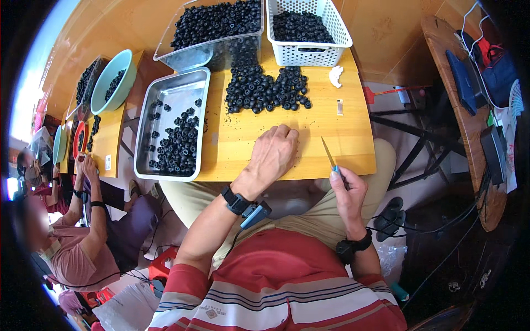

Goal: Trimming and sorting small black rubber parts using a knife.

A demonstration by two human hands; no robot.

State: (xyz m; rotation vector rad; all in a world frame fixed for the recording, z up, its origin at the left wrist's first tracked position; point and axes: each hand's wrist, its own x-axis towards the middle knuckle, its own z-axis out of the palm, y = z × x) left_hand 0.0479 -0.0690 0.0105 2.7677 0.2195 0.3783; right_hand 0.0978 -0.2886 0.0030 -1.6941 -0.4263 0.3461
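Observation:
My left hand (pixel 274 151) rests at the near part of the yellow wooden table (pixel 248 146), back up, with its fingers curled under. Whatever it may hold is hidden. In my right hand (pixel 349 193), at the table's near right edge, is a small knife (pixel 327 150) with a thin pointed blade, bluish by the grip, angled up and away. Beyond my left hand lies a spread of small round black pieces with ring-like ends (pixel 265 91). A metal tray (pixel 139 146) to the left holds more of these black pieces.
At the back stand a clear plastic bin (pixel 190 58) and a white perforated basket (pixel 307 57), both holding black pieces. A crumpled white scrap (pixel 335 76) and a small packet (pixel 339 107) lie on the right. Another person (pixel 91 237) works at a table on the left.

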